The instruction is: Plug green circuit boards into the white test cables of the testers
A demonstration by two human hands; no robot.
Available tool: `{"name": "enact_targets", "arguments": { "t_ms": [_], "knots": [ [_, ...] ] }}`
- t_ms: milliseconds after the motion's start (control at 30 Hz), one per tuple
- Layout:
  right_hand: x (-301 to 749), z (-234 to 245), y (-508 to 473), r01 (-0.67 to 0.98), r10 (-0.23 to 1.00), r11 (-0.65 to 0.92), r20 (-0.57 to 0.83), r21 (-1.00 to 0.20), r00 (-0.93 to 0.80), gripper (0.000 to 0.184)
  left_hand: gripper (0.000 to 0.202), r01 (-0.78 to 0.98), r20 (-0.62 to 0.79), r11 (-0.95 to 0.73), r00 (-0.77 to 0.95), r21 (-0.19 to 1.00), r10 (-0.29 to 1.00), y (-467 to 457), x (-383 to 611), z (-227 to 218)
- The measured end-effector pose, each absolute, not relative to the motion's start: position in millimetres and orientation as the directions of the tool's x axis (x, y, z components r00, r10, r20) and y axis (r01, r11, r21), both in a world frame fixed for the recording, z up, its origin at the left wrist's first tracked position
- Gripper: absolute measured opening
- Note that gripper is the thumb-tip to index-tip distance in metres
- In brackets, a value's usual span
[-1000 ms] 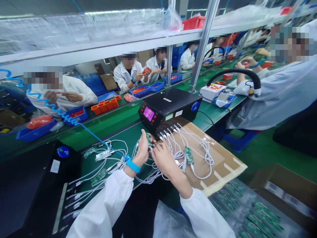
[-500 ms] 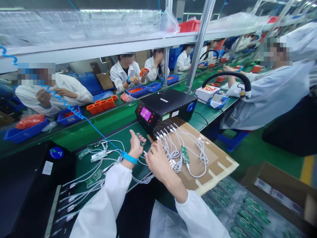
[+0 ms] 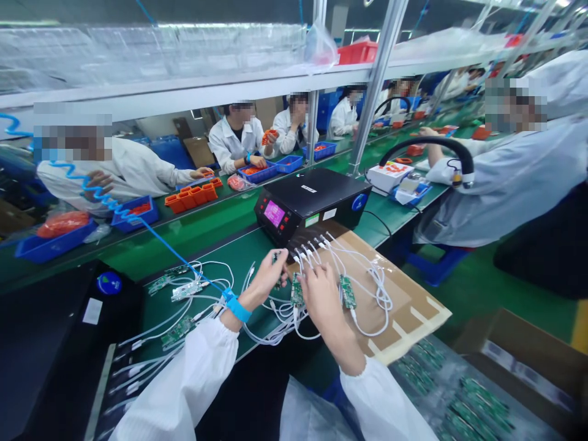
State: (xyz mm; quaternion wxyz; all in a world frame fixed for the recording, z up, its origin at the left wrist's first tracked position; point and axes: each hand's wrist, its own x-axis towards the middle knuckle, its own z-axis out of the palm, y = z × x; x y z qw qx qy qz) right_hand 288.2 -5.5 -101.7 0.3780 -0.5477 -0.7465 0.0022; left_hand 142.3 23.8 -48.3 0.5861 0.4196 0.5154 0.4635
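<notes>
My left hand (image 3: 267, 278), with a blue wrist strap (image 3: 234, 305), is closed on a small green circuit board (image 3: 277, 260) just in front of the black tester box (image 3: 312, 202). My right hand (image 3: 321, 294) lies over the white cables (image 3: 367, 278) on the cardboard sheet (image 3: 404, 306), its fingers curled on a cable next to another green board (image 3: 296, 293). A third board (image 3: 348, 291) lies plugged to a cable right of that hand.
More boards and white cables (image 3: 179, 300) lie on the green mat at left, by a black box (image 3: 46, 343). A tray of green boards (image 3: 463, 398) sits at lower right. Workers in white coats sit across the green conveyor (image 3: 184, 226) with blue bins and orange parts.
My left hand shifted right and closed on the small board again. My right hand moved forward onto the cables beside a board. The camera view swung slightly.
</notes>
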Motion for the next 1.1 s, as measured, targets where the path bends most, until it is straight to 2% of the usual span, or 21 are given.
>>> {"name": "enact_targets", "arguments": {
  "t_ms": [100,233,333,467,567,667,733,800,867,933,1100],
  "knots": [
    [299.3,-101.1,1.9,0.761,0.865,0.396,0.487,-0.513,-0.121,0.027,0.040,0.081,-0.139,0.129,0.128,0.988,0.982,19.2,150.6,-58.6],
    [309.8,-82.4,-4.4,0.530,0.951,0.253,0.309,-0.809,0.018,0.026,0.040,0.263,-0.010,-0.032,0.158,0.964,0.987,14.6,154.1,-63.7],
    [313.3,-70.3,-8.9,0.290,0.989,0.131,0.145,-0.948,0.027,0.032,0.045,0.246,0.059,-0.117,0.230,0.962,0.971,10.9,158.6,-59.0],
    [314.1,-68.9,-6.0,0.066,0.997,0.073,0.070,-0.995,-0.039,0.037,0.051,0.134,0.147,-0.190,0.277,0.973,0.949,7.9,170.9,-56.0],
    [313.1,-66.3,-7.6,0.045,0.992,0.101,0.098,-0.994,-0.081,0.036,0.050,0.094,0.148,-0.179,0.271,0.979,0.951,11.9,177.0,-61.9],
    [309.6,-56.0,-18.7,0.115,0.961,0.249,0.231,-0.962,-0.151,0.035,0.058,0.053,0.051,-0.053,0.054,0.997,0.997,20.9,175.5,-68.3],
    [305.6,-50.1,-27.5,0.209,0.935,0.350,0.326,-0.913,-0.144,0.038,0.062,-0.023,-0.030,0.029,-0.066,0.999,0.997,24.9,172.7,-68.6],
    [301.2,-50.0,-33.1,0.358,0.932,0.360,0.349,-0.861,-0.097,0.039,0.063,-0.091,-0.051,0.043,-0.087,0.995,0.995,24.4,171.4,-65.0],
    [297.3,-57.2,-34.1,0.516,0.938,0.334,0.329,-0.789,-0.105,0.039,0.062,-0.151,-0.029,0.014,-0.100,0.988,0.995,20.3,173.0,-59.6],
    [294.4,-69.0,-32.1,0.622,0.926,0.370,0.330,-0.690,-0.185,0.036,0.062,-0.218,-0.045,0.019,-0.112,0.976,0.993,16.2,176.1,-55.0],
    [290.3,-91.1,-29.4,0.703,0.849,0.511,0.419,-0.494,-0.322,0.031,0.066,-0.349,-0.143,0.091,-0.125,0.933,0.982,17.7,176.0,-54.9]
  ]
}}
